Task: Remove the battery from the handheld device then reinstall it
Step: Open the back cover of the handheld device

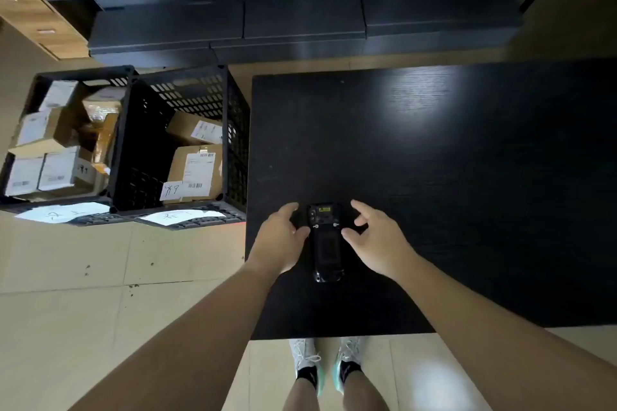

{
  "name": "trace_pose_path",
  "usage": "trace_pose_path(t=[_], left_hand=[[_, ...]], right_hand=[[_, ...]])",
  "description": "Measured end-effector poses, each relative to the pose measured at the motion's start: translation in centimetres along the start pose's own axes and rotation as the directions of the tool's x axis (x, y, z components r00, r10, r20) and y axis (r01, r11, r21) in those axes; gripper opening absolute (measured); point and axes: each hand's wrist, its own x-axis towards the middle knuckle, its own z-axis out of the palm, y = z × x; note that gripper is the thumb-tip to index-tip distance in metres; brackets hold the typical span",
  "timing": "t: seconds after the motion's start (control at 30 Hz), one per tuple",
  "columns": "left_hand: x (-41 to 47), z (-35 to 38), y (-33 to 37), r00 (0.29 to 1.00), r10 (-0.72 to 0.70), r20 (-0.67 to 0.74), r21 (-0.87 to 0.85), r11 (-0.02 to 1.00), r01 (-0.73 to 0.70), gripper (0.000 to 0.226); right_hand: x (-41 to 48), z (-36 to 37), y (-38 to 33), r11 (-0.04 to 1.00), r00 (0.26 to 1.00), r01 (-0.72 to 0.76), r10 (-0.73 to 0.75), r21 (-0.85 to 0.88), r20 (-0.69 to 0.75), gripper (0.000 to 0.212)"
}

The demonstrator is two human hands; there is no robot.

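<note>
Two pale shoes (325, 359) are seen on the tiled floor (100, 327) below the near edge of a black tabletop (467, 210). On the tabletop, close to that edge, a black handheld device (326, 243) is laid flat, back side up, a small yellow label shown at its far end. The left hand (282, 240) is spread beside it, thumb touching its left edge. The right hand (377, 240) is spread on the other side, fingers curled, nothing gripped. Further left, two black crates (180, 143) holding cardboard boxes (195, 170) are set on the floor.
</note>
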Motion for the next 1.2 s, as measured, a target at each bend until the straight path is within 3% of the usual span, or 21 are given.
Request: trace_pose_path(t=[0.27, 0.57, 1.2], left_hand=[[2.2, 2.1, -0.7, 0.999, 0.035, 0.001, -0.045, 0.998, -0.035, 0.056], [3.0, 2.4, -1.5, 0.999, -0.024, 0.047, -0.224, 0.974, 0.034, 0.058], [3.7, 2.4, -2.4, 0.997, -0.073, 0.036, -0.394, 0.915, 0.082, 0.050]], right_hand=[[2.8, 0.8, 1.3, 0.994, 0.999, 0.022, -0.025, 0.105, 0.028, 0.059], [3.4, 2.1, 1.9, 0.976, 1.000, 0.016, -0.013, 0.215, -0.015, 0.052], [5.0, 2.7, 2.9, 0.921, 0.999, 0.006, 0.011, 0.389, -0.042, 0.041]])
